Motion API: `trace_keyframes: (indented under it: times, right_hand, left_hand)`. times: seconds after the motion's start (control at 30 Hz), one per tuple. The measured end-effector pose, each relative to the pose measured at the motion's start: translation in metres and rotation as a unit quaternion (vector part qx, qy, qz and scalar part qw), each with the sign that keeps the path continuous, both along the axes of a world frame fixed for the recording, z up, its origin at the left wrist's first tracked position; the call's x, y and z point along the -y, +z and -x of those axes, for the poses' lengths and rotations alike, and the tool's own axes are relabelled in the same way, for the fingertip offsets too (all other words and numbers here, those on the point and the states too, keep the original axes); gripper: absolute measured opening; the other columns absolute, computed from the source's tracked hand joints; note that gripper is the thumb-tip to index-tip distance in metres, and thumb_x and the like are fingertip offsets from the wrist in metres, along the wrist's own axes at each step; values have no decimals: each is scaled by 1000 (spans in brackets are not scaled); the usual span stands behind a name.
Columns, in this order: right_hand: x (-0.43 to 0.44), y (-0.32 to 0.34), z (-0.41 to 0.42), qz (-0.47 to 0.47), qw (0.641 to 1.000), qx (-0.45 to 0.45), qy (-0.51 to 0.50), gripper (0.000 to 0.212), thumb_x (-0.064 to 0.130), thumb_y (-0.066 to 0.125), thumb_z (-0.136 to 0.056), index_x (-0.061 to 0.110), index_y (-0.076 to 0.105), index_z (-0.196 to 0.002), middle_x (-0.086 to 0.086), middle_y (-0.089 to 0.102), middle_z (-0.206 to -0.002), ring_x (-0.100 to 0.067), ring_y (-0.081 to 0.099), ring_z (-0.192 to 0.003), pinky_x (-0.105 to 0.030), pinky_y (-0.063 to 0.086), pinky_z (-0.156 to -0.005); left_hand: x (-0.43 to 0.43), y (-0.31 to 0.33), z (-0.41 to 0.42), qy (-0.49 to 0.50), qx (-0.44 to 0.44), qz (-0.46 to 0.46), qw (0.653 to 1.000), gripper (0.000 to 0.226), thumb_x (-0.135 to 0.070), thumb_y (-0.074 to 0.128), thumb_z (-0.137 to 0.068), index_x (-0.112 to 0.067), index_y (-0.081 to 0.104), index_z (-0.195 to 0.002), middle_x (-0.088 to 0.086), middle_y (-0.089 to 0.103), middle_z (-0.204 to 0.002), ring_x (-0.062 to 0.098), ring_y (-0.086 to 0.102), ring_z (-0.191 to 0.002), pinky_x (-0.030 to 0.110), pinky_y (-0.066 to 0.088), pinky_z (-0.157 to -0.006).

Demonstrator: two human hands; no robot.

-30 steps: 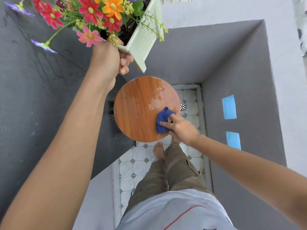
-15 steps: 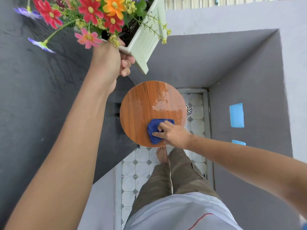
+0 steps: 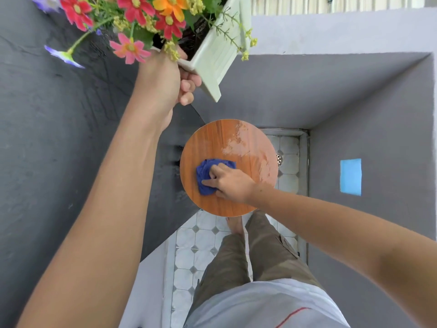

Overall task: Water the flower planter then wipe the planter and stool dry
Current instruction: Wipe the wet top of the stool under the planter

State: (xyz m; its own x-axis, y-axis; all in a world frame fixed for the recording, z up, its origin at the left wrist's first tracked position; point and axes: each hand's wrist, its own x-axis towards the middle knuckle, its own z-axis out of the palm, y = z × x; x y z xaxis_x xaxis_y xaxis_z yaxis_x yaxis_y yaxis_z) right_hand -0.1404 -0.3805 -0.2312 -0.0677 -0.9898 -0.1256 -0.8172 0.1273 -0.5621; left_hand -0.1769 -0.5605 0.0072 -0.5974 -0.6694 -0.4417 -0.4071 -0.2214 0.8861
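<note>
My left hand (image 3: pixel 165 81) grips the lower edge of a white slatted planter (image 3: pixel 217 55) and holds it up in the air at the top of the view, tilted; red, orange, pink and purple flowers (image 3: pixel 132 22) spill from it. Below stands a round wooden stool (image 3: pixel 220 131). Its top carries wet patches on the right half. My right hand (image 3: pixel 231 181) presses a crumpled blue cloth (image 3: pixel 204 174) onto the left middle of the stool top.
Grey walls close in on the left, the back and the right. A narrow strip of white tiled floor (image 3: pixel 201 240) runs beneath the stool, with a metal drain (image 3: pixel 279 159) to its right. A blue tape patch (image 3: pixel 350 176) marks the right wall. My legs and a bare foot stand by the stool.
My right hand has slid the blue cloth leftward across the stool top, from its right edge to the left middle. The planter stays lifted in my left hand.
</note>
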Motion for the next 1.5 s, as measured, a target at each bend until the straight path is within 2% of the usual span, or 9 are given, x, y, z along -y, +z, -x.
trace_keyframes:
  times: [0.1,0.3,0.5,0.6,0.87,1.07,1.27,1.4,1.5]
  right_hand:
    - [3,-9,24,12,999,-28,-13,45,17,68,-86,21,65,-130,-10,54,-105,-30,54,-99,-31,44,-66]
    - [25,-4,96,-20,895,35,-444,47,14,61,-86,15,62,-132,-12,51,-119,-29,47,-114,-42,48,-89]
    - [44,-3,5,-33,993,67,-96,46,15,67,-84,18,66,-130,-12,55,-112,-31,51,-108,-39,48,-85]
    - [47,-5,-8,-33,996,65,54,45,16,67,-87,19,66,-132,-10,55,-111,-29,52,-108,-36,43,-78]
    - [67,-6,91,-16,923,11,-385,42,16,61,-85,23,65,-126,-7,51,-113,-26,45,-109,-38,44,-84]
    - [60,-10,-16,18,987,74,-142,48,7,70,-76,16,71,-124,-10,55,-101,-30,52,-97,-32,39,-79]
    - [-21,-16,-85,9,993,118,13,42,7,72,-76,19,75,-116,-7,52,-91,-27,52,-87,-39,49,-62]
    - [-32,-25,-16,13,988,66,-141,47,14,69,-74,17,72,-121,-10,55,-100,-32,55,-96,-44,51,-79]
    - [-29,-24,44,14,928,22,-371,50,17,67,-74,19,70,-123,-11,56,-106,-32,54,-105,-48,50,-85]
  left_hand:
    - [3,0,2,3,1,-8,1000,13,-6,35,-90,-5,48,-86,9,57,-51,13,38,-40,23,27,-39]
    - [1,-4,-2,7,-4,-17,1000,20,-6,33,-92,-9,46,-77,8,56,-53,12,38,-41,24,28,-39]
    - [-1,-8,-2,5,0,-31,1000,20,-7,33,-92,-9,47,-78,7,56,-51,12,38,-41,24,28,-38]
    - [-1,-7,-2,0,5,-30,1000,22,-7,33,-92,-9,47,-76,6,56,-50,11,38,-41,24,28,-38]
    - [2,-7,-14,-4,2,-32,999,19,-7,35,-91,-8,48,-78,6,57,-50,12,39,-40,24,29,-38]
    - [-8,-10,-25,-2,14,-13,1000,23,-5,31,-92,-13,48,-79,12,56,-60,12,39,-43,24,28,-38]
    - [-19,-15,-41,-17,29,-18,999,23,-4,30,-94,-13,48,-83,11,57,-62,10,40,-43,24,29,-39]
    - [-30,-18,-54,-16,39,-38,998,23,-6,30,-97,-14,48,-84,10,54,-62,9,40,-40,22,28,-37]
    - [-39,-22,-65,-14,45,-36,998,24,-6,29,-97,-14,48,-84,11,54,-63,9,39,-42,22,28,-37]
